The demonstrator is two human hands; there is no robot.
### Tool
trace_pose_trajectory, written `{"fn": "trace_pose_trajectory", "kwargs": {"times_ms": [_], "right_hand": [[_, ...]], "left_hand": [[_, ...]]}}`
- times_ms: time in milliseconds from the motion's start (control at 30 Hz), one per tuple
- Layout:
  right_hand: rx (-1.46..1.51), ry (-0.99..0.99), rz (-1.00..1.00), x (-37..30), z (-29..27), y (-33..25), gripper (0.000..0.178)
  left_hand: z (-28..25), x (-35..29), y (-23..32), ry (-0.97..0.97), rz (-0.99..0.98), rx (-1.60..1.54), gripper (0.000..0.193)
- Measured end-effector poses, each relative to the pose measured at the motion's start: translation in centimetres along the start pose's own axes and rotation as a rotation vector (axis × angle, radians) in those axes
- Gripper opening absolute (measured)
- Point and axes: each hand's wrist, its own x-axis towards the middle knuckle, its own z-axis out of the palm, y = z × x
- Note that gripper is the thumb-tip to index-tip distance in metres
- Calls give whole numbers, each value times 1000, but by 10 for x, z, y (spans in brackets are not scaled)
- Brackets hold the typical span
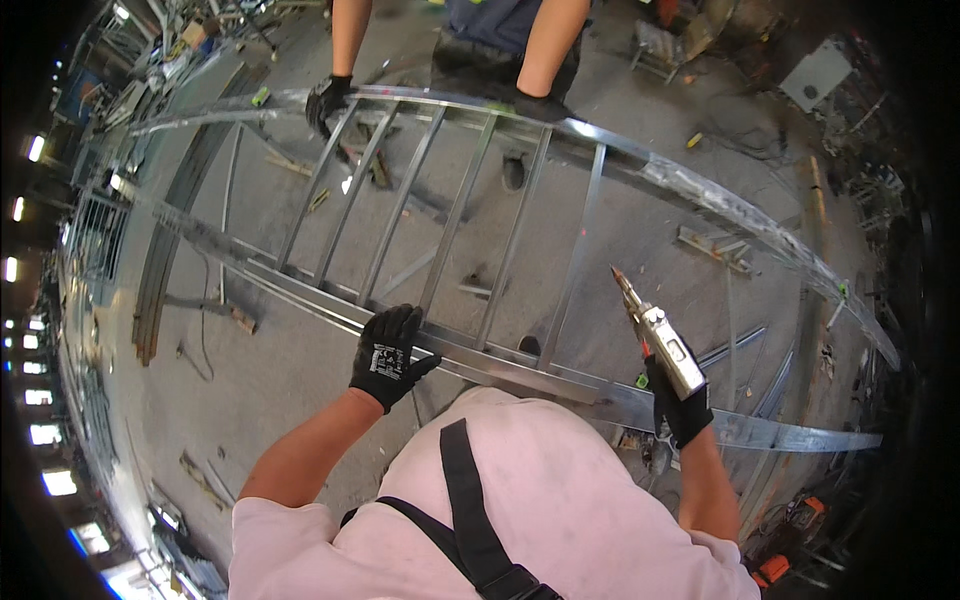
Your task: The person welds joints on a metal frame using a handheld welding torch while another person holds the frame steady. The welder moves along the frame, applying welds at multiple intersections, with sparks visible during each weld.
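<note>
One gloved right hand is wrapped around a silver tool, right of the rungs of a metal frame.
The left hand is laid on the frame's near rail; whether it is clamped cannot be told. The far rail is touched by a co-worker's hands, and long bars are laid below the frame's left end.

Grey floor — long bars left, metal strips right
</note>
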Motion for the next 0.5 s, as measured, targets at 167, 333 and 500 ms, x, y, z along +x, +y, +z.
{"fn": "trace_pose_trajectory", "kwargs": {"times_ms": [167, 333, 500], "right_hand": [[24, 143, 150, -62, 13, 0, 43], [-44, 266, 123, -120, 35, -10, 44], [100, 334, 137, -161, 57, -25, 43]], "left_hand": [[27, 3, -46, -11, 100, 184, 89], [32, 15, -72, 13, 211, 137, 57], [31, 28, -81, -108, 359, 305, 37]]}}
